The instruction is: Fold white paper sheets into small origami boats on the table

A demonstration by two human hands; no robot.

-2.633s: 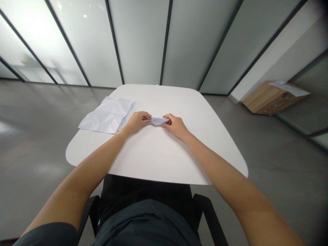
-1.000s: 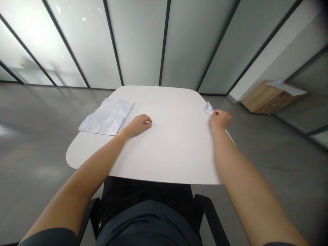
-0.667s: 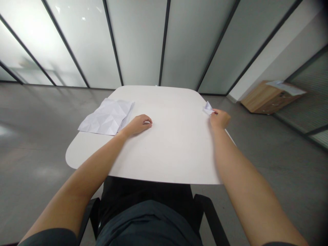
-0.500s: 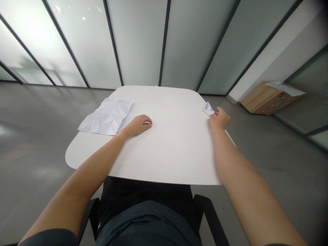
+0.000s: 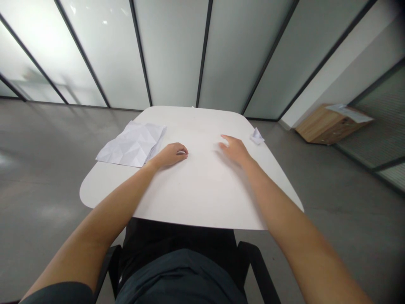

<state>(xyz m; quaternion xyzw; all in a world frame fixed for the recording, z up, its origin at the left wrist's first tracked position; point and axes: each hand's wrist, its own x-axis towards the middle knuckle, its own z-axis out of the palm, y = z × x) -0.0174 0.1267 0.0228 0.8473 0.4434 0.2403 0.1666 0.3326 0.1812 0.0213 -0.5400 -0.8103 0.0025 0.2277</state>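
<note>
On the white table (image 5: 202, 185), my left hand (image 5: 172, 154) rests beside the creased paper sheets, its fingers curled with the tips close together; whether anything is inside is hidden. My right hand (image 5: 233, 148) is over the right half of the table, thumb and fingers apart, holding nothing. A small folded white paper piece (image 5: 257, 136) sits near the table's right edge, to the right of my right hand and not touched by it. The creased white sheets (image 5: 131, 143) lie in a stack at the left.
A wooden cabinet (image 5: 330, 124) with papers on top stands on the floor at the right. Frosted glass panels (image 5: 171, 55) rise behind the table. Black chair armrests (image 5: 257, 266) flank my lap.
My right hand has let go of the small folded paper at the right edge and moved left over the table, its fingers now apart. My left hand has stayed in place.
</note>
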